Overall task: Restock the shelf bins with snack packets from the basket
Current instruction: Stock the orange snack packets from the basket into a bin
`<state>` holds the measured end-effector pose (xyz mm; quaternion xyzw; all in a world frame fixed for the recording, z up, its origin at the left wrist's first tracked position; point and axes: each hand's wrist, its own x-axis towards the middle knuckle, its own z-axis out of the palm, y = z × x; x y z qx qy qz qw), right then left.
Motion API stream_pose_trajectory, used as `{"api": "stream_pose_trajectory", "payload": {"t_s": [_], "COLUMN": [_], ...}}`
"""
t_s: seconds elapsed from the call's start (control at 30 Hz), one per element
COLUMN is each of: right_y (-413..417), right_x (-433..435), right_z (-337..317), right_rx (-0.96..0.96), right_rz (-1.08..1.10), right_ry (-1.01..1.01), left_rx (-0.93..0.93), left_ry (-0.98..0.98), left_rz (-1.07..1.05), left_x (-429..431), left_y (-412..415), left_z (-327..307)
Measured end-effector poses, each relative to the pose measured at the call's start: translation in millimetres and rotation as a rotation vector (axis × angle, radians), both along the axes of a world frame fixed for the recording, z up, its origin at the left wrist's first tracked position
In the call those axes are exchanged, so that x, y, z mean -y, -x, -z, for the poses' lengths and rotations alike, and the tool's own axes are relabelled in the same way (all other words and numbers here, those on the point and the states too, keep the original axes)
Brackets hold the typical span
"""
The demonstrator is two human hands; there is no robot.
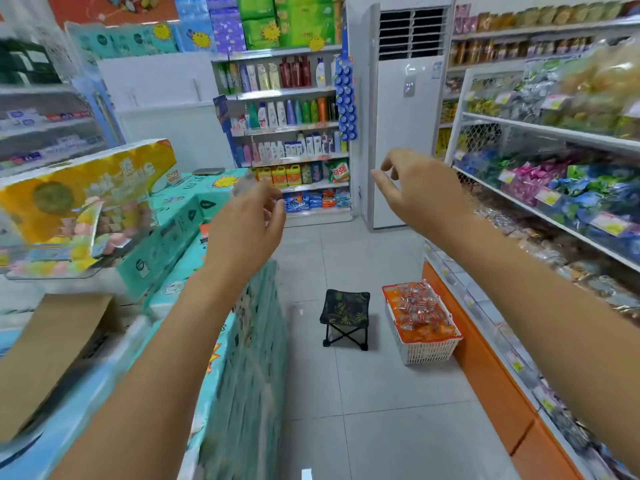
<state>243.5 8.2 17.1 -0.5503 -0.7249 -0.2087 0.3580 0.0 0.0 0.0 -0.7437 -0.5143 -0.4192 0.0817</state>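
Observation:
Both of my arms are raised in the shop aisle. My left hand [246, 220] hovers in the air with loosely curled fingers; a pale blur sits by its fingertips and I cannot make out anything held. My right hand [417, 188] is relaxed with fingers spread and empty, level with the shelf bins [554, 206] of coloured snack packets on the right. The white basket [427, 349] stands on the floor ahead against the shelf base, filled with red-and-orange snack packets [417, 310]. Neither hand is near it.
A small folding stool [344, 318] stands on the tiled floor left of the basket. Stacked teal tissue packs [239, 358] and a yellow tissue pack [79, 199] crowd the left side. A tall white air conditioner [405, 133] and a toiletries shelf [294, 133] close the aisle's far end.

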Motion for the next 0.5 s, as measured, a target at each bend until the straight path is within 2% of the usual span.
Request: {"api": "stream_pose_trajectory", "payload": {"t_s": [0.23,0.5], "right_y": [-49,-60], "right_x": [-82,-173], "right_z": [13,41], "right_rx": [0.008,-0.062], "right_rz": [-0.010,-0.061], "right_ry": [0.076,0.157], "left_rx": [0.033,0.023], "left_ry": [0.034,0.076], "left_rz": [-0.053,-0.072], "left_x": [-70,-155], "left_y": [-62,-75], "left_z": [8,27]}}
